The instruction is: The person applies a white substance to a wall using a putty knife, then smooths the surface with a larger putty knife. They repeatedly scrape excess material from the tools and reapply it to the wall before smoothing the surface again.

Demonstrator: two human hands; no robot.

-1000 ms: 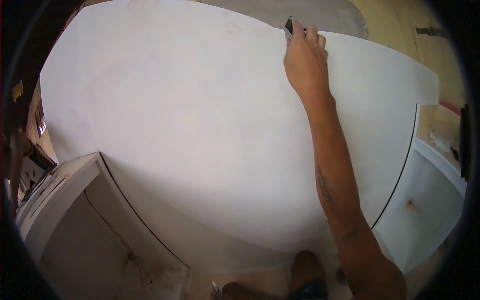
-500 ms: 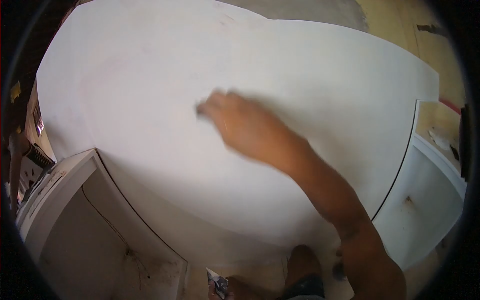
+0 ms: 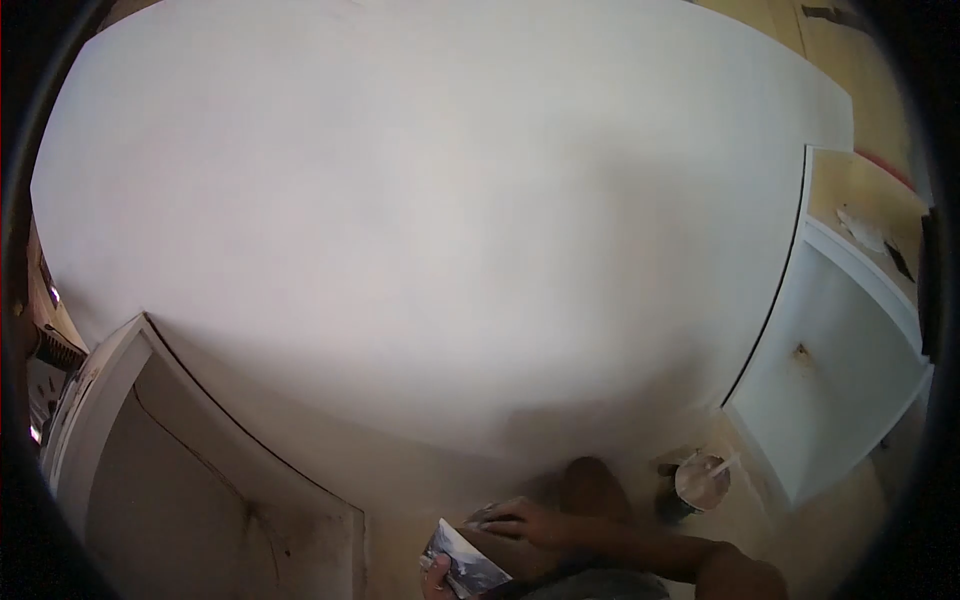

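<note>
At the bottom of the head view, my left hand (image 3: 437, 578) grips a flat putty scraper (image 3: 473, 563) with white and grey smears on its face. Just to the right of the scraper is my right hand (image 3: 522, 522), its fingers bent and pointing left over my leg. Something thin may be at those fingertips, but it is too dark and small to name. Above both hands stands a large white panel (image 3: 420, 200), with faint smudges and a soft shadow on its surface.
A pot (image 3: 703, 482) with pale contents and a stick stands on the floor at right. Open white cabinet compartments flank the panel, left (image 3: 190, 470) and right (image 3: 830, 350). A crumpled scrap (image 3: 862, 228) lies on the right one's top. Wires hang inside the left compartment.
My right hand has left the panel's middle and come down beside the scraper in my left hand. The view has shifted, and the pot now shows more fully.
</note>
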